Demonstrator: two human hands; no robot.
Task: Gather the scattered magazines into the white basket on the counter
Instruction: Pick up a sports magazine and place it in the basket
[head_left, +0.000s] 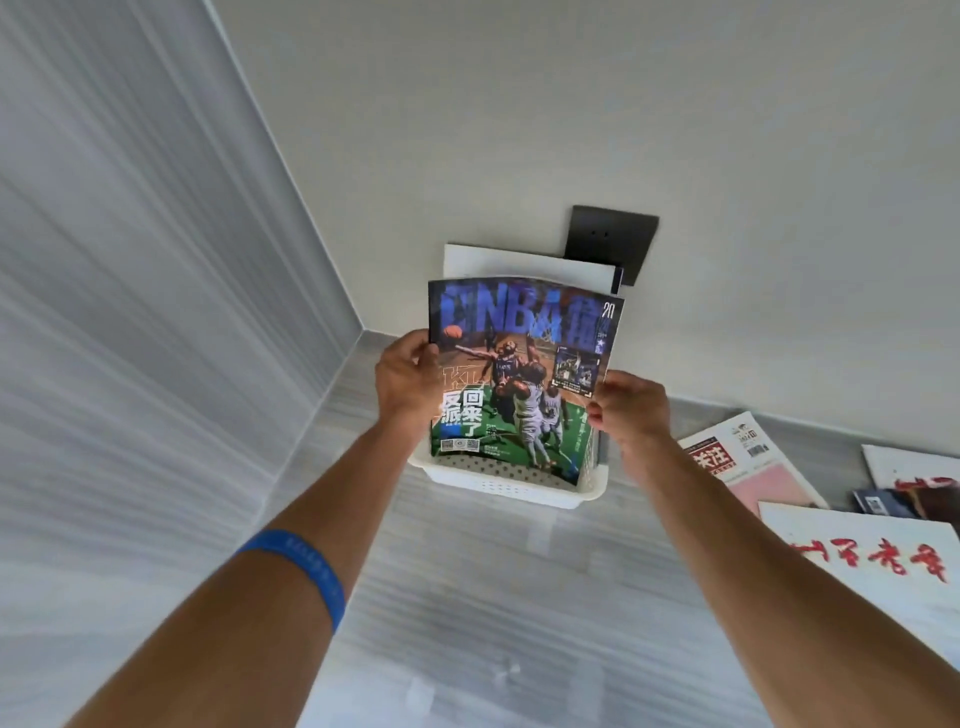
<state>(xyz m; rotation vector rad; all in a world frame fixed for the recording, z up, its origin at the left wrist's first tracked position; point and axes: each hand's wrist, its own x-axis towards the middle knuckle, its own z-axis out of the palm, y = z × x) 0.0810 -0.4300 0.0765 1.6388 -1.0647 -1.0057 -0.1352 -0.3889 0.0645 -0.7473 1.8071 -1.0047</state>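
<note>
head view looks down at a grey counter (467, 597) that meets a pale wall at the far side. both arms reach forward to a basketball magazine (519, 384), held upright with its cover facing the camera and its lower edge down inside the white basket (498, 486). the left hand (408, 384) grips the magazine's left edge, thumb on the cover and fingers curled behind. the right hand (631, 408) pinches the right edge lower down, fingers closed on the paper. the cover bows a little between the two hands. behind it in the basket stands a white magazine (519, 262), leaning against the wall and partly covering a dark wall plate (610, 239). the basket sits at the far side of the counter, close to the wall. a blue wristband (306, 569) circles the left forearm. to the right on the counter lie more magazines: a pink-and-white one (748, 462) nearest the basket, a large white one with red script (872, 566) nearer the camera, overlapping it, and further right another white one (914, 467) resting over a dark one (883, 503).
</note>
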